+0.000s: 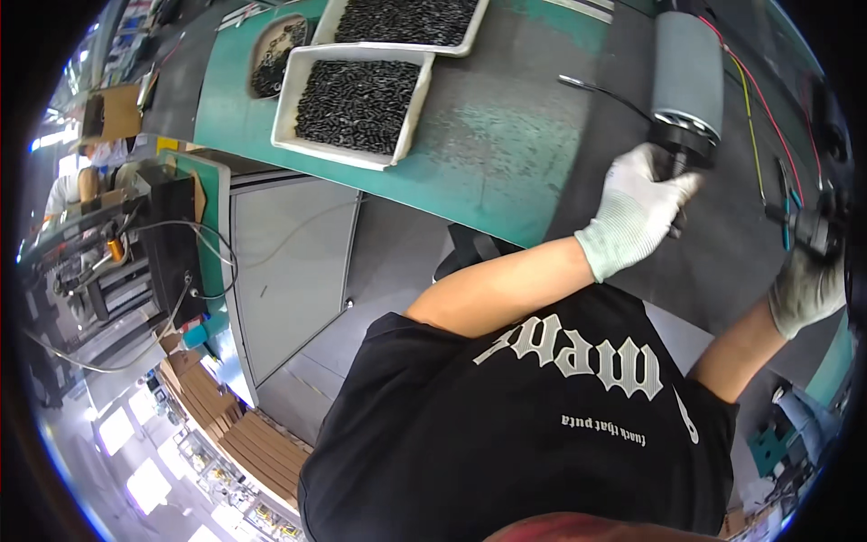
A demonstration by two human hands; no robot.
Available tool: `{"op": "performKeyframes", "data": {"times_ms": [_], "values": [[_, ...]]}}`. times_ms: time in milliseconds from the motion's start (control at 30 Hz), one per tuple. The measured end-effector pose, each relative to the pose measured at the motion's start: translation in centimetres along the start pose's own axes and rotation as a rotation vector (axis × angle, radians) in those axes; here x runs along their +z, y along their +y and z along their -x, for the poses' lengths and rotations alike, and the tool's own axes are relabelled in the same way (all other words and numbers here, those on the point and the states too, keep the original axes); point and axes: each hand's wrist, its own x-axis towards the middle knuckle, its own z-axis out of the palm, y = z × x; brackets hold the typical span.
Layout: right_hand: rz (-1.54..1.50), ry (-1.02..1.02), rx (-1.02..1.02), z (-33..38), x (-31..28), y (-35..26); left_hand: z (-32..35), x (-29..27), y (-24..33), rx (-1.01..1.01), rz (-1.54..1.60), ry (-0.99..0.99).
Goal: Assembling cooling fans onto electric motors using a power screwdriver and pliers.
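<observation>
A grey cylinder (688,72) with a black end piece (685,140) lies on the dark bench mat, looking like a motor housing. My gloved left hand (628,212) is closed round a narrow black part at its near end. Over at the far right, my gloved right hand (806,291) is wrapped round a black object (817,230), whose kind the picture's dark rim obscures. Red and yellow wires (752,113) run along the mat between the cylinder and that object. A thin black cable with a metal tip (578,83) sticks out left of the cylinder.
Two white trays (282,116) of small black parts stand on the worn green bench top (488,194), beside a smaller tan tray (256,63). A grey cabinet panel (289,262) is below. Machinery (117,280) with loose cables and stacked brown cardboard (244,434) lie left.
</observation>
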Motion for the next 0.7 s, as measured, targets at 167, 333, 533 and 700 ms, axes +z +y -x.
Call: {"op": "performKeyframes", "data": {"times_ms": [167, 333, 533, 700], "values": [[0.311, 0.337, 0.258, 4.2, -10.1, 1.8, 1.8, -5.4, 2.5, 0.669, -1.001, -0.081], [0.374, 0.228, 0.18, 5.1, -12.6, 0.9, 3.0, -19.1, 13.9, 0.716, -1.719, 0.982], [0.267, 0.279, 0.242, 4.6, -11.8, 1.3, 1.5, -23.8, 15.6, 0.521, -1.883, 0.762], [0.229, 0.339, 0.271, 4.1, -9.7, 1.0, 1.5, -24.5, 16.3, 0.473, -1.968, 0.67]]}}
